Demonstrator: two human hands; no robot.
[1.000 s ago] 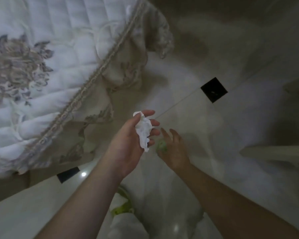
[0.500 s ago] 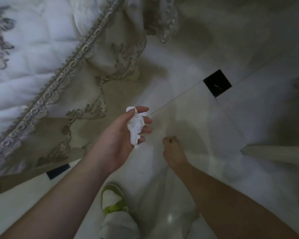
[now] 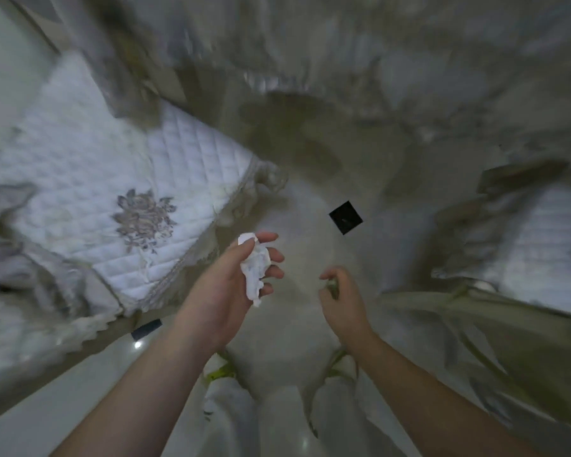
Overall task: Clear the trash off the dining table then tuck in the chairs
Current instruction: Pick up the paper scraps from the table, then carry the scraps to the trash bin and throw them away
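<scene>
— Over the floor, what are your hands doing?

— My left hand [image 3: 231,278] is palm up, fingers curled around a crumpled white paper tissue [image 3: 255,267]. My right hand [image 3: 342,291] hangs beside it, apart, fingers bent around something small and greenish; too blurred to name.

— And around you?

— Glossy pale floor tiles [image 3: 297,311] with a small black square inset [image 3: 345,217]. To my left a white quilted cover [image 3: 96,179] with grey floral embroidery and lace trim. My shoes show below.
</scene>
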